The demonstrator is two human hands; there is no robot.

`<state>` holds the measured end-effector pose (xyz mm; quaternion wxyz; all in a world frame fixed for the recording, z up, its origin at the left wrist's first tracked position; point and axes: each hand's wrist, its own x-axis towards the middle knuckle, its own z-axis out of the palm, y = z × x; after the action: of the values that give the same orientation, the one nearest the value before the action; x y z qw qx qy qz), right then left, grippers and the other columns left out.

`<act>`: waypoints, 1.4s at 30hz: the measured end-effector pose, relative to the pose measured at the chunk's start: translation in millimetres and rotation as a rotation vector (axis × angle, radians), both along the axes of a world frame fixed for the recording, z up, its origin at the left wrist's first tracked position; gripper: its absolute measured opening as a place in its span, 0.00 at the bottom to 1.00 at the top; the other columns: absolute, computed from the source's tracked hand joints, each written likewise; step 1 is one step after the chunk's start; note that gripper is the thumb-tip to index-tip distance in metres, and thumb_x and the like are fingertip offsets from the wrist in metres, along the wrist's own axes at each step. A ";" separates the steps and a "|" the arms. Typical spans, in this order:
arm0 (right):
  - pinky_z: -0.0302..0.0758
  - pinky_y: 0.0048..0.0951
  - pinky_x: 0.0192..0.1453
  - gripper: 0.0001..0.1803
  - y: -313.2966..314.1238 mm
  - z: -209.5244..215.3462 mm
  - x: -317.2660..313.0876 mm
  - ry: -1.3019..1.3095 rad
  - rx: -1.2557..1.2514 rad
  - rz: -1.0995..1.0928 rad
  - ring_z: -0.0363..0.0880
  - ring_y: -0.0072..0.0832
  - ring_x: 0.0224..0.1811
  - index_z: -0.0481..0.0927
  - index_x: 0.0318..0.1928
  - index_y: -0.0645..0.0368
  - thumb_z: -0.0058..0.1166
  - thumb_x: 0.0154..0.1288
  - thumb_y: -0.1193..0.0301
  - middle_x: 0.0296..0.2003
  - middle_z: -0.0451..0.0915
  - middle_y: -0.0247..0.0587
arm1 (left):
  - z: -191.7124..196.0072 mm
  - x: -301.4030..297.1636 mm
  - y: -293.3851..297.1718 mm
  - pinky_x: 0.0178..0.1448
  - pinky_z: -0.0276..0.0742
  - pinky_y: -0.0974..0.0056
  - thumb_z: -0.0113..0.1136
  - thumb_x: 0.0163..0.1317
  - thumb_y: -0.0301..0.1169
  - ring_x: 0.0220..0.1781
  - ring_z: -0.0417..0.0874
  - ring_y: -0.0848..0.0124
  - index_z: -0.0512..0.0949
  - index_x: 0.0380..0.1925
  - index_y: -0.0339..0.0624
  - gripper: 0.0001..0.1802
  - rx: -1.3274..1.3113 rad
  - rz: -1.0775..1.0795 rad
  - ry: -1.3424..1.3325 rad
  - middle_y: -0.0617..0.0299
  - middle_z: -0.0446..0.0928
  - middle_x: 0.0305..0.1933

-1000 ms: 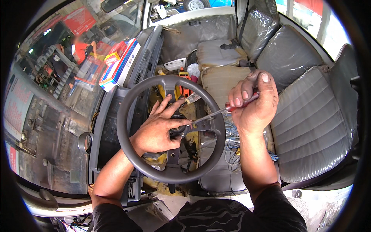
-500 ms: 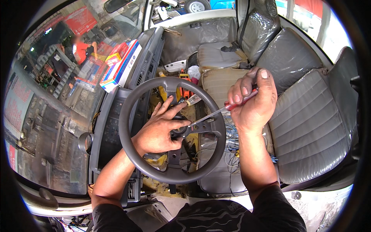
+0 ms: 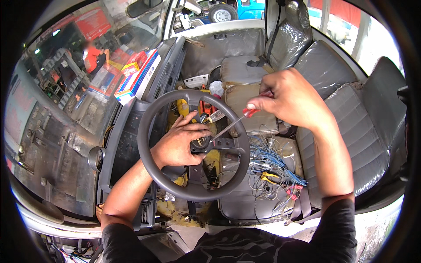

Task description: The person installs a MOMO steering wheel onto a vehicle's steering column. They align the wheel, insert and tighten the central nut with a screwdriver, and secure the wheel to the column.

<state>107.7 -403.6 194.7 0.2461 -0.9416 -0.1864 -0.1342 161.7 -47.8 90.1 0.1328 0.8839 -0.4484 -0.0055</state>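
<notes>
A dark grey steering wheel (image 3: 147,168) fills the middle of the head view. My left hand (image 3: 177,144) reaches through it and presses on the round black hub cap (image 3: 202,143) at its centre. My right hand (image 3: 289,98) is closed around the red handle of a screwdriver (image 3: 230,122), above and to the right of the wheel. The metal shaft slants down to the left, and its tip meets the edge of the hub cap beside my left fingers.
Grey vinyl car seats (image 3: 337,109) lie to the right. A tangle of blue and white wires (image 3: 272,164) hangs below the wheel's right side. The dashboard (image 3: 131,131) and windscreen are on the left, with coloured boxes (image 3: 136,79) on top. Tools lie on the floor behind the wheel.
My right hand has shifted up and to the right with the screwdriver, turning the handle further over. The left hand has stayed on the hub.
</notes>
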 end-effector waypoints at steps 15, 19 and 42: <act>0.83 0.49 0.47 0.12 35.0 25.2 -16.1 -0.353 -0.138 0.477 0.91 0.48 0.38 0.88 0.43 0.61 0.75 0.71 0.66 0.36 0.90 0.52 | -18.8 9.0 10.2 0.93 0.49 0.35 0.79 0.59 0.40 0.87 0.61 0.36 0.87 0.65 0.47 0.32 -0.099 -0.110 0.019 0.52 0.80 0.71; 0.87 0.53 0.46 0.15 56.0 34.3 -25.7 -0.212 -0.278 0.174 0.92 0.56 0.39 0.90 0.34 0.66 0.75 0.70 0.65 0.28 0.88 0.57 | -15.1 3.1 9.5 0.91 0.55 0.36 0.76 0.61 0.44 0.89 0.57 0.35 0.87 0.67 0.49 0.33 -0.021 -0.054 -0.032 0.51 0.78 0.74; 0.85 0.48 0.48 0.19 47.9 46.3 -6.6 0.130 -0.366 -0.027 0.92 0.53 0.41 0.88 0.40 0.66 0.72 0.74 0.60 0.33 0.90 0.58 | -13.9 -3.7 8.3 0.92 0.46 0.29 0.70 0.63 0.48 0.89 0.61 0.44 0.87 0.67 0.50 0.33 -0.094 -0.020 -0.067 0.57 0.79 0.78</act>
<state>101.2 -355.7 241.0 0.0805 -0.9798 -0.1787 -0.0401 158.1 -39.5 76.2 0.1590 0.8717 -0.4613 0.0438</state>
